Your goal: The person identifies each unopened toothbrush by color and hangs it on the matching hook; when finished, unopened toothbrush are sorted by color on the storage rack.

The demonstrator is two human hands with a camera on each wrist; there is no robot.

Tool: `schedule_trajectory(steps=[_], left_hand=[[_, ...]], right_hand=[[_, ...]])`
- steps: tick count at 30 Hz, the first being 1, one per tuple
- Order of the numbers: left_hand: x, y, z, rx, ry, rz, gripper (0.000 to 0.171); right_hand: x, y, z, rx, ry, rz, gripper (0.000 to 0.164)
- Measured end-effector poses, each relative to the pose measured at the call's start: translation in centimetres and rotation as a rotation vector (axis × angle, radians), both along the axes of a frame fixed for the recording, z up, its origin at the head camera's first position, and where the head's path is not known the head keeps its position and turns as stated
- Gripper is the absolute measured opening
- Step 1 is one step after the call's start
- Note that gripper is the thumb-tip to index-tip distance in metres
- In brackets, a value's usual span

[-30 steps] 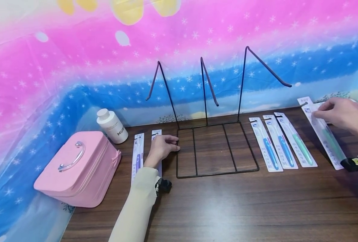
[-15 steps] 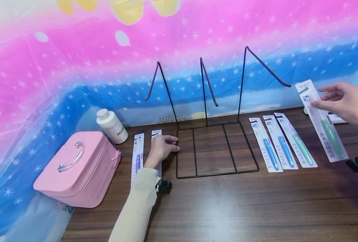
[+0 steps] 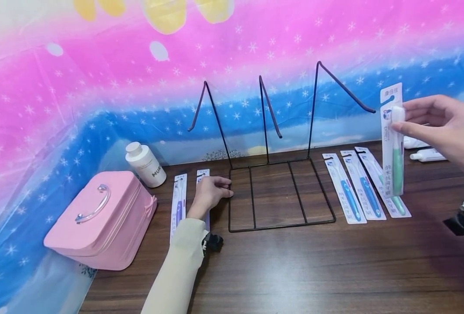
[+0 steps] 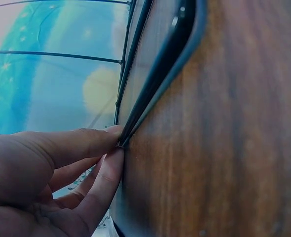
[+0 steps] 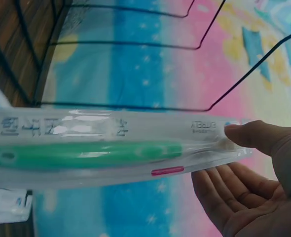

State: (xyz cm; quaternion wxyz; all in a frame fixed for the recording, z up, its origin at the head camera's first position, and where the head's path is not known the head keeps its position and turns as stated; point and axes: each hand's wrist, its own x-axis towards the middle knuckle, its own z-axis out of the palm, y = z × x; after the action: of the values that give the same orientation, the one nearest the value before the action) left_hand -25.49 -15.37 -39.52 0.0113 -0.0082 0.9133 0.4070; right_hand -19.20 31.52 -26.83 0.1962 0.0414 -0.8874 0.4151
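A black wire rack (image 3: 282, 226) with three hooked prongs stands against the backdrop. At the left side of its base, my left hand (image 3: 210, 194) pinches the wire; thumb and finger meet on the wire (image 4: 155, 84) in the left wrist view. My right hand (image 3: 447, 126) holds a packaged green toothbrush (image 3: 397, 170) near its top, raised off the table and hanging almost upright. Close up in the right wrist view, the thumb lies on the front of the toothbrush package (image 5: 86, 155), with fingers behind it. The rack's right prong is just left of the package.
Several packaged toothbrushes (image 3: 349, 189) lie right of the rack, the green one partly covered. Purple packs (image 3: 179, 205) lie left, one mostly behind my left hand. A pink case (image 3: 98, 218) and white bottle (image 3: 145, 163) stand far left. White tubes (image 3: 428, 155) lie back right.
My right hand has lifted the green toothbrush package off the table at the right and carried it left and up, turning it more upright. My left hand stays at the rack's base.
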Motion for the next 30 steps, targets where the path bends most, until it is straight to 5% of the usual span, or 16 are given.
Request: schedule_trajectory(steps=[15, 30], left_hand=[[0.1, 0.0, 0.0, 0.000, 0.029, 0.000, 0.027], [0.2, 0.0, 0.0, 0.009, 0.027, 0.005, 0.028]], right_hand=[[3.4, -3.7, 2.0, -0.148, 0.198, 0.200, 0.049], [5.2, -5.6, 2.5, -0.108, 0.205, 0.257, 0.050]])
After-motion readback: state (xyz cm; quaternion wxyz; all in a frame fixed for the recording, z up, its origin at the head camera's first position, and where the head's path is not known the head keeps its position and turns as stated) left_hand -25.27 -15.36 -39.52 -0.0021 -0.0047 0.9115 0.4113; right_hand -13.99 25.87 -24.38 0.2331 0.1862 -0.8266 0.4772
